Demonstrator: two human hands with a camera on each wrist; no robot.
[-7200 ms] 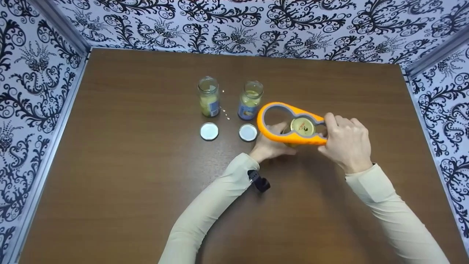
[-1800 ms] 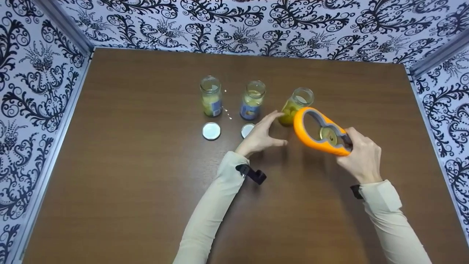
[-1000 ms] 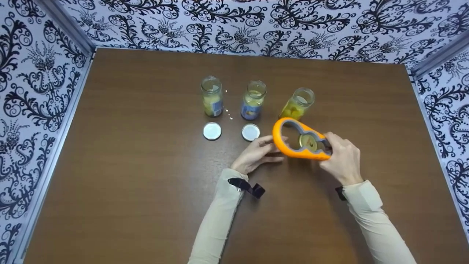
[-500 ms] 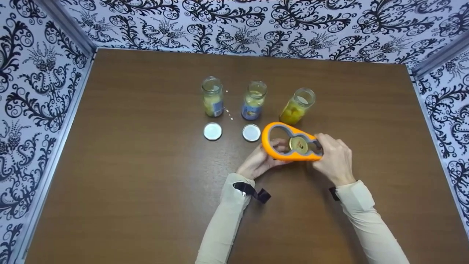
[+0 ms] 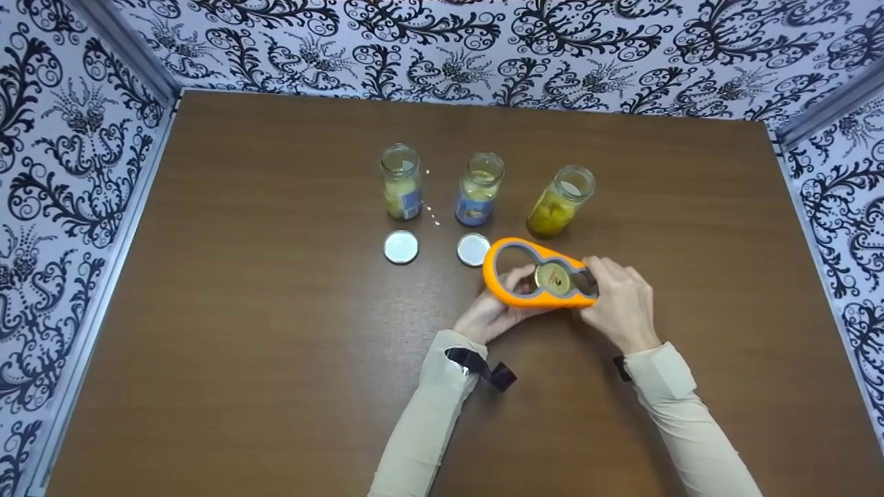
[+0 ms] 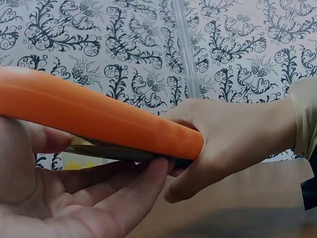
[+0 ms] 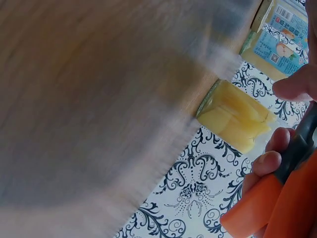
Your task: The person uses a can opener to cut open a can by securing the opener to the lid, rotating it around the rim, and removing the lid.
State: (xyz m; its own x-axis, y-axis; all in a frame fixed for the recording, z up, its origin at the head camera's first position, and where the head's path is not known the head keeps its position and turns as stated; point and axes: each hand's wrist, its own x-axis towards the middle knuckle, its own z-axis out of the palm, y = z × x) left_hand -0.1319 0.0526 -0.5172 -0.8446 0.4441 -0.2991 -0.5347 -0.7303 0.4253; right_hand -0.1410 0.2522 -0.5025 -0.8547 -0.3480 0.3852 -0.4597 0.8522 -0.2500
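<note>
My right hand [image 5: 621, 304] grips the handle end of an orange jar opener [image 5: 492, 275] with a grey inner lining. A gold jar lid [image 5: 552, 279] sits in the opener's narrower opening. From the left, my left hand [image 5: 492, 316] reaches under the opener. In the left wrist view its fingers [image 6: 133, 198] lie beneath the lid and the thumb side meets the lid's edge, partly hidden by the opener. Just beyond stands an uncovered glass jar [image 5: 552, 210] of yellow fruit, seen also in the right wrist view as a fruit jar [image 7: 233, 119].
Two more uncovered jars, a left jar [image 5: 400, 193] and a middle jar [image 5: 476, 200] with a blue label, stand in the row. A white lid [image 5: 400, 247] and another white lid [image 5: 472, 249] lie before them. Small pale crumbs [image 5: 429, 212] dot the brown table [image 5: 262, 310].
The third jar, earlier covered and under the opener, now stands uncovered. My right hand has brought opener and lid left and nearer me; my left hand has left the jar and come to the lid.
</note>
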